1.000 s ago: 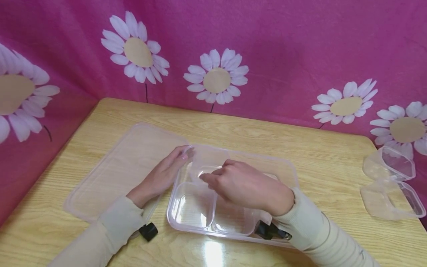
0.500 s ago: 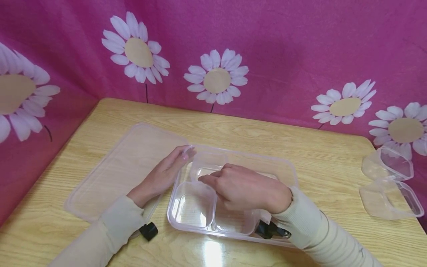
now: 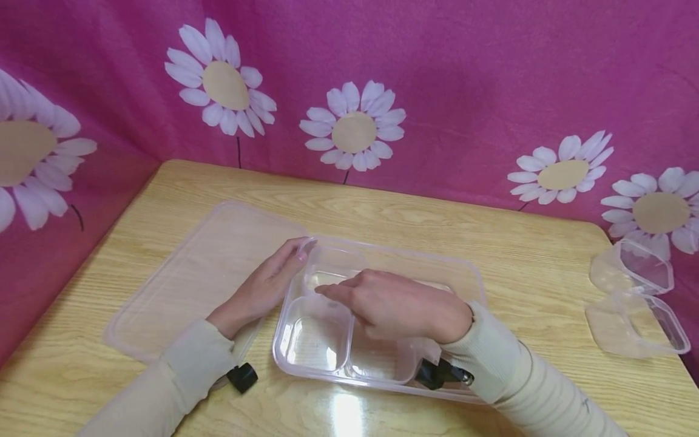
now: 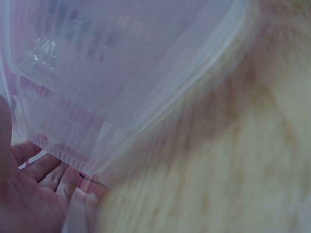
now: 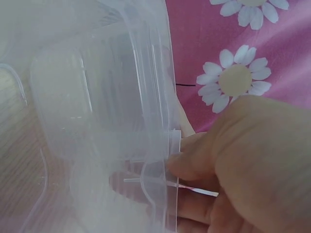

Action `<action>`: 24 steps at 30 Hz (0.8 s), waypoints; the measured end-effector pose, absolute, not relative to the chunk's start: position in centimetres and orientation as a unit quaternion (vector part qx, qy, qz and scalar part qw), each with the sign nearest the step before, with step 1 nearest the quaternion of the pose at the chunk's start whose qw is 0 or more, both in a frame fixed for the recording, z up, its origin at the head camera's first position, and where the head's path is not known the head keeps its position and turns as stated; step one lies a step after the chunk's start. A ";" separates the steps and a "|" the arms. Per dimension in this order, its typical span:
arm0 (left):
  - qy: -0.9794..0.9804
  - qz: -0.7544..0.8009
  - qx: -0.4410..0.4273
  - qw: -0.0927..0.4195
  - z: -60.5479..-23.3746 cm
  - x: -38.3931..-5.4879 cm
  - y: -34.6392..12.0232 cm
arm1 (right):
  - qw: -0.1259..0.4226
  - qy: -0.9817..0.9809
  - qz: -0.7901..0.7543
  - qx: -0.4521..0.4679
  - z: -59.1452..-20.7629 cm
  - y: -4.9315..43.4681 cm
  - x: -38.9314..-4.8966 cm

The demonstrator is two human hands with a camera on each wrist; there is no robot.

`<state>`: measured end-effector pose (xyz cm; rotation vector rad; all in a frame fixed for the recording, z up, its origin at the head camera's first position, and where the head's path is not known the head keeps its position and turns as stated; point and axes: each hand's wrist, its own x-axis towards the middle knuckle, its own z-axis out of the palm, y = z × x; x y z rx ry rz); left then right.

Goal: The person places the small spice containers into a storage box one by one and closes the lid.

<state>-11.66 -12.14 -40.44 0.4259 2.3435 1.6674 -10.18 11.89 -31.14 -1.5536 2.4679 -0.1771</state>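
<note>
A large clear plastic food box (image 3: 464,276) rests on the table before me, with several small clear containers inside. My left hand (image 3: 267,285) lies along the box's left wall near its back corner; in the left wrist view, the hand (image 4: 36,199) has loosely bent fingers beside the ribbed clear plastic. Over the box, my right hand (image 3: 404,306) pinches the rim of a small clear container (image 3: 335,261) at the back left. The right wrist view shows the thumb and fingers on either side of that rim. Another small container (image 3: 319,346) sits at the front left inside the box.
A flat clear lid (image 3: 202,273) lies on the wooden table (image 3: 404,206) to the left, close to the left forearm. Two more small clear containers (image 3: 633,328) lie on their sides at the right edge. A pink flowered cloth (image 3: 437,109) hangs behind.
My right hand has moved slightly left, and the small container it pinches has shifted left toward the box's back left corner. The left hand has stayed in place.
</note>
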 end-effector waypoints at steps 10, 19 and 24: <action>0.809 0.560 0.130 0.125 -40.3 -11.8 -12.2 | 0.124 0.842 -0.085 -0.519 -31.4 11.9 -10.6; 0.807 0.562 0.124 0.129 -40.3 -11.7 -12.1 | 0.143 0.839 -0.121 -0.511 -31.5 11.5 -10.8; 0.804 0.567 0.122 0.129 -40.4 -11.6 -12.1 | 0.159 0.842 -0.132 -0.499 -31.5 11.5 -10.9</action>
